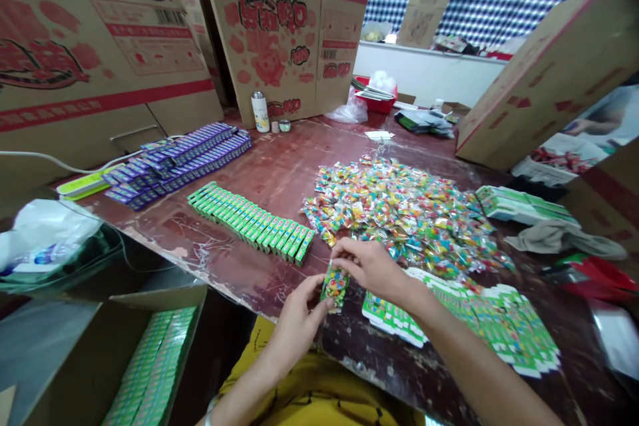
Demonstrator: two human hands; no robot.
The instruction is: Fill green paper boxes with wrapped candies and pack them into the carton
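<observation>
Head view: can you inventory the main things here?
small box: one, green, front centre
row of boxes: one, green, left of centre
flat cartons: many, green-white, right of small box
candy packets: many, multicoloured, right of centre
purple boxes: many, purple, left
flask: one, mostly white, back
basket: one, red, back
open carton: one, brown, lower left
large cartons: at least three, brown, background
table: one, reddish-brown, middle
left hand: one, bare, holding small box
right hand: one, bare, at small box's top

"Q" (300, 14) on ctr. cardbd. box (279, 83)
</observation>
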